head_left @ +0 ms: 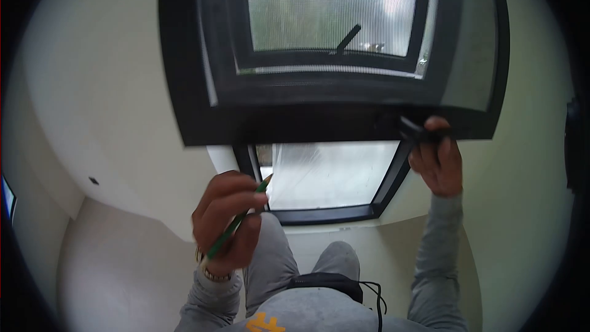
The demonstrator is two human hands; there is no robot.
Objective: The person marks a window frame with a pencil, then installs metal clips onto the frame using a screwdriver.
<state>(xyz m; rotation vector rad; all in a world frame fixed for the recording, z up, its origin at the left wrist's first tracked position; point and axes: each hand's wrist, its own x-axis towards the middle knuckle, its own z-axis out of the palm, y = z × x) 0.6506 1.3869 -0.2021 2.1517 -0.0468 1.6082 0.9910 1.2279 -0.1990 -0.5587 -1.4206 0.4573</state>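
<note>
Below the open black window sash (332, 117), head view: left hand (224, 221) closed around a green pencil (236, 224), tip pointing up toward the lower fixed pane (326, 175). Right hand (437, 160) at the sash's lower right corner, fingers wrapped around a black handle (418, 132). Grey sleeves on both arms; white wall (104, 98) left of the sash

Close head view down onto window (326, 55)
</note>
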